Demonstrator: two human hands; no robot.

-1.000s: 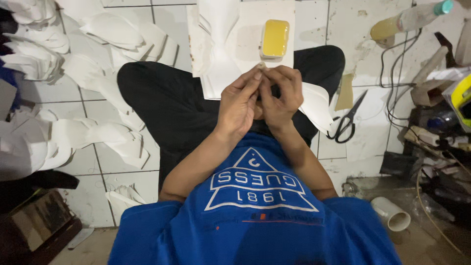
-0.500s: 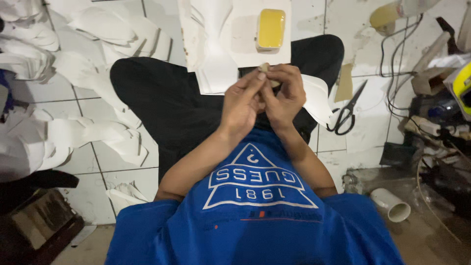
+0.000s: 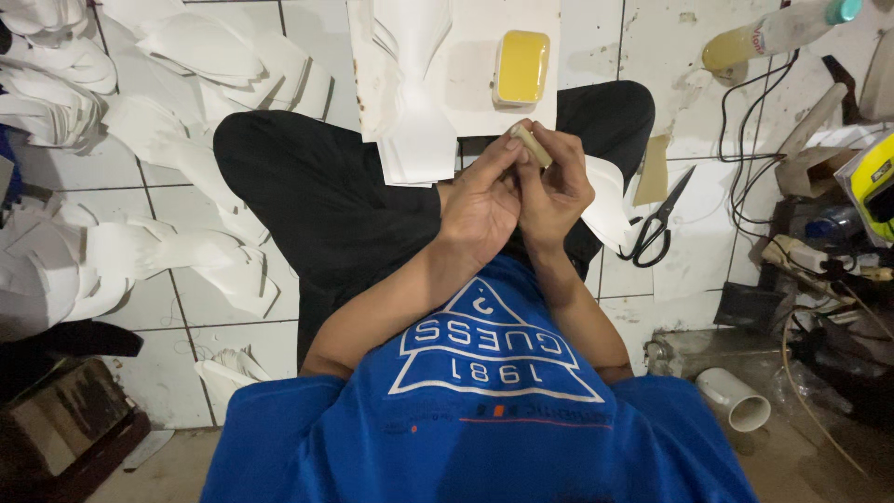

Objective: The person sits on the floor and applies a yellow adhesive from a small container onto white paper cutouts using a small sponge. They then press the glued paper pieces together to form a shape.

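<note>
My left hand and my right hand are pressed together above my lap, over black trousers. Between the fingertips of both hands sits a small tan stick-like piece, tilted. Just beyond the hands a white board lies on my knees. On it are a yellow rectangular tin and a stack of white cut-out sheets. A curved white sheet rests under my right hand.
Black scissors lie on the tiled floor to the right, beside a tan card strip. Farther right are cables, a bottle, clutter and a white pipe stub. Piles of white cut-outs cover the left floor.
Both hands stay together at the same spot. The fingers have shifted slightly, and the tan piece now shows more clearly at the fingertips.
</note>
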